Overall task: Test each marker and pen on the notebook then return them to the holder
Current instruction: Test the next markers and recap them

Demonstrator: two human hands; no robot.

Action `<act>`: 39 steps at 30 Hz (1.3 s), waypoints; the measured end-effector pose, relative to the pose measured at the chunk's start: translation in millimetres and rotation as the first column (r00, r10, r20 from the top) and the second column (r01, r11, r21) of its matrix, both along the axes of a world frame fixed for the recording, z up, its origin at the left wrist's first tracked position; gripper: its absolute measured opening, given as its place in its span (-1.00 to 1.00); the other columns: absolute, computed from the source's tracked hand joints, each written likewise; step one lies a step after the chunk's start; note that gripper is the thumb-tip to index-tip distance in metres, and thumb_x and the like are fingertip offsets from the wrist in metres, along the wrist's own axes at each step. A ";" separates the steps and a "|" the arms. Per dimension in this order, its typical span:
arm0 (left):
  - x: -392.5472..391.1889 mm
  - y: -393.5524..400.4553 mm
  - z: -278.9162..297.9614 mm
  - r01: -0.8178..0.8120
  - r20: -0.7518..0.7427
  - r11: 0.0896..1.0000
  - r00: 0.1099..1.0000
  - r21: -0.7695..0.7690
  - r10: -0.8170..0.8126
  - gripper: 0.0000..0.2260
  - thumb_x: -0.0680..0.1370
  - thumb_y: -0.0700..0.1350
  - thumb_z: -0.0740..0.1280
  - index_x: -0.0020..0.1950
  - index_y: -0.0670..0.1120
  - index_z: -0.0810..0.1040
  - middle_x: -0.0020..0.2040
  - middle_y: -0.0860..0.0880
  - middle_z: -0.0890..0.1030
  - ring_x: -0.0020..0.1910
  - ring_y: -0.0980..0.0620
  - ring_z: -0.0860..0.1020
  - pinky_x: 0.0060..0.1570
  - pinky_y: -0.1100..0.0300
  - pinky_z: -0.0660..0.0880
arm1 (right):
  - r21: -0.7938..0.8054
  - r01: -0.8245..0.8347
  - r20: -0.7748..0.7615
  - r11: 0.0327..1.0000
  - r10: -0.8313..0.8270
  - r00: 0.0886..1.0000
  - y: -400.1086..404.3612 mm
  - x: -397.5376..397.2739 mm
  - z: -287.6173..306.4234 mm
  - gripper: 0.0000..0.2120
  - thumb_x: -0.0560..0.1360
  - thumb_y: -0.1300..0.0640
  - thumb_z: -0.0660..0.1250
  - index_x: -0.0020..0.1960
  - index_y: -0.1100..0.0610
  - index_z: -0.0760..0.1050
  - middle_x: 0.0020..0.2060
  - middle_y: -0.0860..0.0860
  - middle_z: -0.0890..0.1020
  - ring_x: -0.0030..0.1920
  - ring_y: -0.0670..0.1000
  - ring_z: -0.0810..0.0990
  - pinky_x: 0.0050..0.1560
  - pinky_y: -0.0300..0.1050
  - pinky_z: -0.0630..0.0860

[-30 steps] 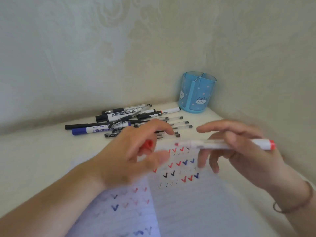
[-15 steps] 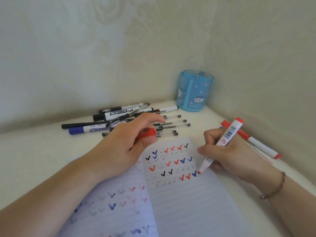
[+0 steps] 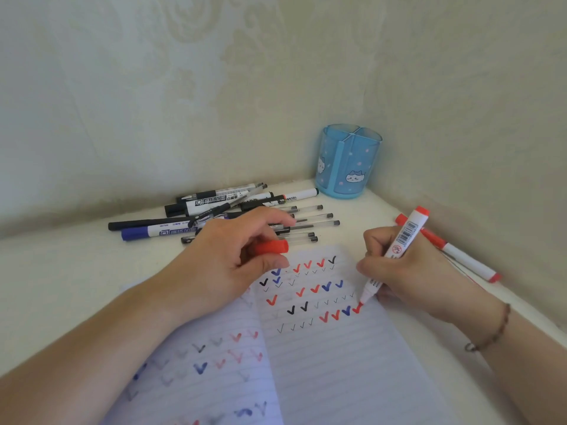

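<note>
**Head view: red marker tested on the lined page**

Head view shows the right hand curled round a white-barrelled red marker in a writing grip, tilted so its red tip touches the open lined notebook at the right end of a row of ticks; a fresh red tick sits under the tip. The left hand rests on the page's far left edge, probably to steady the paper, and pinches the marker's red plastic cap between thumb and fingers, ready for recapping.

Far left of the notebook lies a loose pile of black, blue and clear pens and markers, likely awaiting their test. The blue translucent holder with cat pictures stands in the far corner; nothing shows above its rim. Another white marker with red ends lies right of the writing hand, partly hidden behind it.

The left page's marks are faint and blurred. How many pens lie in the pile cannot be counted, as the left hand covers some.
</note>
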State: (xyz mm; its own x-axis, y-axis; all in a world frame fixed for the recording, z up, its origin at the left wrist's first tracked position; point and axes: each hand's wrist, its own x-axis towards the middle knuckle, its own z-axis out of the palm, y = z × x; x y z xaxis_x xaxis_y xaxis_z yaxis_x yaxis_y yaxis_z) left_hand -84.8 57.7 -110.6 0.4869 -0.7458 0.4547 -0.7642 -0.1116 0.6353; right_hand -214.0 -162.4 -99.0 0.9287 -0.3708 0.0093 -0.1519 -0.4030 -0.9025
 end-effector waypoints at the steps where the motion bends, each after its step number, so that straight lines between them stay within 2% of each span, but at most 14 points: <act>1: -0.1 -0.2 -0.5 -0.001 -0.020 1.000 1.000 -0.004 0.001 -0.71 0.46 0.12 0.42 0.14 0.24 0.47 -0.08 0.24 0.65 -0.21 -0.05 0.62 -0.12 0.13 0.50 | 0.037 -0.002 0.011 0.999 0.001 1.000 0.2 0.0 0.6 -0.58 0.40 0.39 0.32 -0.46 0.12 0.19 -0.56 0.09 0.33 -0.50 0.07 0.32 -0.38 0.01 0.34; 3: 0.1 -1.0 -0.8 -0.004 -0.050 1.000 0.999 -0.023 0.003 -0.77 0.45 0.05 0.46 0.06 0.18 0.52 -0.10 0.24 0.66 -0.18 0.02 0.64 -0.07 0.11 0.53 | 0.133 -0.005 0.101 0.991 -0.009 0.995 0.8 -1.4 2.8 -0.54 0.40 0.32 0.43 -0.49 0.11 0.22 -0.61 0.03 0.34 -0.54 0.06 0.30 -0.44 -0.03 0.26; 5: 0.3 -0.9 -0.3 -0.005 -0.076 0.999 0.997 -0.052 0.001 -0.86 0.45 0.01 0.47 -0.05 0.15 0.56 -0.15 0.25 0.66 -0.18 0.12 0.65 -0.10 0.21 0.56 | 0.230 -0.049 0.249 0.972 -0.010 0.968 1.0 -4.1 6.6 -0.58 0.32 0.05 0.56 -0.48 0.08 0.34 -0.62 -0.02 0.35 -0.56 0.03 0.26 -0.46 -0.09 0.21; 8: -1.8 0.0 1.8 -0.016 -0.085 0.996 0.996 -0.087 0.008 -0.89 0.45 0.08 0.45 -0.08 0.15 0.59 -0.19 0.23 0.65 -0.25 0.13 0.61 -0.20 0.29 0.53 | 0.249 -0.242 0.373 0.938 0.137 0.918 5.1 -7.9 11.1 -0.63 0.19 -0.19 0.59 -0.29 0.07 0.58 -0.54 0.07 0.46 -0.51 0.07 0.33 -0.48 -0.16 0.27; 11: -3.4 0.6 3.7 -0.029 -0.001 0.997 1.000 -0.066 0.029 -0.82 0.46 0.15 0.42 0.02 0.17 0.56 -0.14 0.18 0.65 -0.21 0.08 0.60 -0.25 0.28 0.51 | 0.219 -0.356 0.396 0.909 0.251 0.883 12.1 -10.8 10.7 -0.78 0.30 -0.06 0.51 -0.15 0.05 0.65 -0.44 0.09 0.59 -0.47 0.10 0.47 -0.46 -0.18 0.36; 13: -4.4 0.4 5.1 -0.009 0.002 0.999 1.000 -0.054 0.009 -0.87 0.46 0.10 0.44 -0.03 0.18 0.57 -0.14 0.26 0.63 -0.22 0.15 0.59 -0.28 0.41 0.45 | 0.213 -0.359 0.397 0.909 0.256 0.882 15.0 -9.9 10.1 -0.88 0.36 0.06 0.38 -0.12 0.03 0.62 -0.41 0.11 0.62 -0.48 0.12 0.50 -0.45 -0.19 0.36; 16: -7.9 -0.1 6.3 0.035 0.014 0.998 0.999 -0.056 -0.034 -0.87 0.47 0.02 0.44 -0.02 0.16 0.56 -0.12 0.29 0.62 -0.22 0.24 0.57 -0.26 0.52 0.39 | 0.246 -0.353 0.395 0.903 0.239 0.887 16.1 -10.1 10.1 -0.84 0.33 0.02 0.45 -0.14 0.02 0.54 -0.39 0.15 0.63 -0.50 0.13 0.49 -0.46 -0.19 0.34; 18: -8.9 -0.1 6.1 0.065 0.008 0.996 0.998 -0.067 -0.064 -0.86 0.47 0.01 0.44 -0.01 0.16 0.56 -0.11 0.28 0.63 -0.19 0.28 0.59 -0.24 0.52 0.39 | 0.255 -0.367 0.399 0.894 0.249 0.883 17.1 -10.6 11.1 -0.70 0.30 -0.13 0.52 -0.15 0.02 0.51 -0.38 0.15 0.64 -0.50 0.13 0.50 -0.46 -0.19 0.34; 21: -8.9 -1.2 4.5 0.099 0.024 0.993 0.995 -0.066 -0.098 -0.87 0.48 0.00 0.43 0.01 0.13 0.60 -0.09 0.23 0.64 -0.14 0.26 0.60 -0.20 0.49 0.42 | 0.251 -0.367 0.371 0.896 0.261 0.891 21.9 -10.8 11.5 -0.67 0.28 -0.20 0.52 -0.18 0.00 0.52 -0.35 0.14 0.67 -0.49 0.13 0.52 -0.47 -0.19 0.31; 25: -12.3 -2.8 4.0 0.120 0.162 0.992 0.980 -0.038 -0.112 -0.81 0.53 0.04 0.38 0.07 -0.02 0.63 -0.12 0.15 0.63 -0.19 0.21 0.56 -0.21 0.42 0.44 | 0.232 -0.384 0.367 0.894 0.285 0.885 29.1 -9.9 7.8 -0.73 0.32 -0.15 0.52 -0.19 -0.01 0.53 -0.27 0.16 0.70 -0.48 0.14 0.57 -0.47 -0.18 0.31; 28: -14.7 -2.9 4.9 0.126 0.208 0.990 0.972 -0.057 -0.112 -0.79 0.55 0.01 0.35 0.07 -0.08 0.64 -0.16 0.14 0.63 -0.21 0.24 0.54 -0.19 0.47 0.40 | 0.250 -0.374 0.421 0.893 0.247 0.873 33.0 -8.4 7.1 -0.77 0.32 -0.12 0.52 -0.24 -0.02 0.53 -0.28 0.17 0.71 -0.51 0.15 0.57 -0.47 -0.28 0.36; 32: -16.4 -4.0 6.5 0.140 0.191 0.985 0.974 -0.105 -0.118 -0.77 0.57 -0.01 0.31 0.06 -0.12 0.66 -0.23 0.08 0.60 -0.29 0.12 0.53 -0.29 0.34 0.42 | 0.234 -0.388 0.493 0.892 0.235 0.838 39.8 -8.1 6.2 -0.82 0.38 -0.01 0.50 -0.25 0.01 0.53 -0.31 0.17 0.70 -0.52 0.15 0.58 -0.47 -0.32 0.41; 35: -18.7 -2.7 8.9 0.151 0.178 0.976 0.976 -0.156 -0.122 -0.77 0.57 -0.02 0.30 0.04 -0.13 0.67 -0.24 0.15 0.58 -0.30 0.20 0.50 -0.28 0.43 0.36 | 0.221 -0.388 0.535 0.895 0.221 0.815 45.4 -8.6 3.7 -0.87 0.40 0.19 0.42 -0.26 -0.01 0.53 -0.33 0.16 0.69 -0.50 0.11 0.59 -0.44 -0.34 0.45; 39: -18.5 0.5 6.3 0.193 0.140 0.976 0.974 -0.099 -0.178 -0.74 0.59 0.05 0.26 0.01 -0.08 0.66 -0.29 0.09 0.57 -0.32 0.15 0.51 -0.31 0.39 0.37 | 0.125 -0.348 0.506 0.929 0.242 0.828 52.3 -14.3 1.7 -0.89 0.40 0.13 0.42 -0.26 -0.03 0.53 -0.35 0.09 0.69 -0.46 0.08 0.61 -0.39 -0.28 0.48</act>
State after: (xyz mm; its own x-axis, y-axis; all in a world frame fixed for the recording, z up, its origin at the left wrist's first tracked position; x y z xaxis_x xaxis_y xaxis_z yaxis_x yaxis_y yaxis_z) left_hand -103.3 58.2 -104.4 0.2765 -0.7587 0.5898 -0.8413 0.1054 0.5301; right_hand -228.3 -110.1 -97.3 0.8936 -0.1225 0.4318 0.4118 -0.1594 -0.8972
